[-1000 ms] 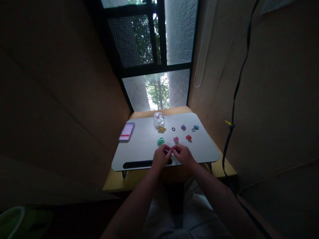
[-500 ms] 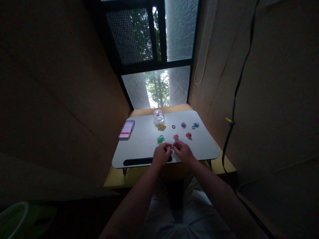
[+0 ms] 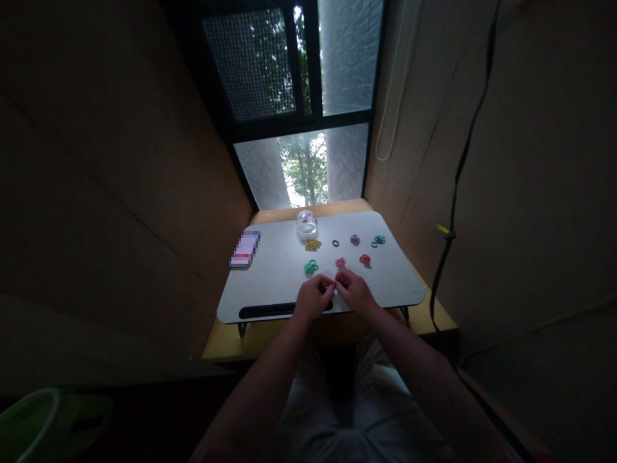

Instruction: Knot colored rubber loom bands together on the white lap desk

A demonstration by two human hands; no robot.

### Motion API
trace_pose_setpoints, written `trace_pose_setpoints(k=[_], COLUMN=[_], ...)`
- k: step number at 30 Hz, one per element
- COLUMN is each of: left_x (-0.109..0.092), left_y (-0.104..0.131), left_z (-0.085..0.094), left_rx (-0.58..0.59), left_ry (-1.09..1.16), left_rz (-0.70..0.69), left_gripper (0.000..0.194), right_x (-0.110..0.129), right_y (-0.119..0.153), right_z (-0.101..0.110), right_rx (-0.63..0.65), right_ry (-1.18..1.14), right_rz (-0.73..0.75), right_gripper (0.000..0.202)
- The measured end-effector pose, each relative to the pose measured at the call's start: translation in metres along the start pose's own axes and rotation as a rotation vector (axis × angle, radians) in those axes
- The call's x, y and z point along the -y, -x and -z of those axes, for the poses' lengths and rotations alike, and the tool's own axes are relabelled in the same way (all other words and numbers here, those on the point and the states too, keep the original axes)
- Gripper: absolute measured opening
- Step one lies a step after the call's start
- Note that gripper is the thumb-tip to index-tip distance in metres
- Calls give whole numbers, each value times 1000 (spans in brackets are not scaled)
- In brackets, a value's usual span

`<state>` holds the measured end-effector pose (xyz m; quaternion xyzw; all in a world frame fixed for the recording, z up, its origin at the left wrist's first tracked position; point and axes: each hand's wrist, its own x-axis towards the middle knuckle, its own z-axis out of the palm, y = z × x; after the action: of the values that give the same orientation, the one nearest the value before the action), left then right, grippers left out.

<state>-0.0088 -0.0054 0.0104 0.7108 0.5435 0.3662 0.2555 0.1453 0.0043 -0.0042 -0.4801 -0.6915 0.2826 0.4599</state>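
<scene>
My left hand (image 3: 314, 297) and my right hand (image 3: 353, 291) meet over the front of a white folding table (image 3: 270, 283). Both have their fingers pinched together, fingertips touching or nearly so; whatever they grip is too small to make out. Just beyond them lie small piles of loops: green (image 3: 311, 267), pink (image 3: 340, 263) and red (image 3: 365, 259). Farther back are a yellow pile (image 3: 313, 245), a dark ring (image 3: 335, 244), a purple pile (image 3: 355, 240) and a blue pile (image 3: 380, 239) with a single loop beside it.
A clear jar (image 3: 307, 226) stands at the back of the table. On the left lies a blurred purple-and-pink item (image 3: 245, 249). A black slot (image 3: 265, 311) runs along the front edge, partly behind my left hand. A dark cord (image 3: 456, 186) hangs at the right.
My fingertips have drawn closer together, and the small reddish and white thing glimpsed between them before is now hidden. The piles have not been moved.
</scene>
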Motion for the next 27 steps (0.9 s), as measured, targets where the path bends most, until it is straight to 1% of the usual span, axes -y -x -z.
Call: trace_pose_setpoints(k=[8, 14, 18, 22, 27], left_x=[-3, 0, -2, -3, 2], left_y=[2, 1, 1, 0, 0], left_z=[2, -1, -1, 0, -2], left_rx=[28, 3, -14, -6, -10], left_ry=[5, -8, -28, -40, -55], left_rz=[10, 18, 35, 40, 33], left_gripper=[16, 14, 13, 12, 10], right_x=[5, 6, 8, 11, 14], right_y=[0, 1, 1, 1, 3], right_z=[2, 3, 4, 5, 6], right_rx=[-2, 2, 1, 17, 64], right_ry=[4, 8, 12, 16, 7], right_rz=[-7, 4, 1, 4, 19], right_gripper=[6, 6, 5, 4, 4])
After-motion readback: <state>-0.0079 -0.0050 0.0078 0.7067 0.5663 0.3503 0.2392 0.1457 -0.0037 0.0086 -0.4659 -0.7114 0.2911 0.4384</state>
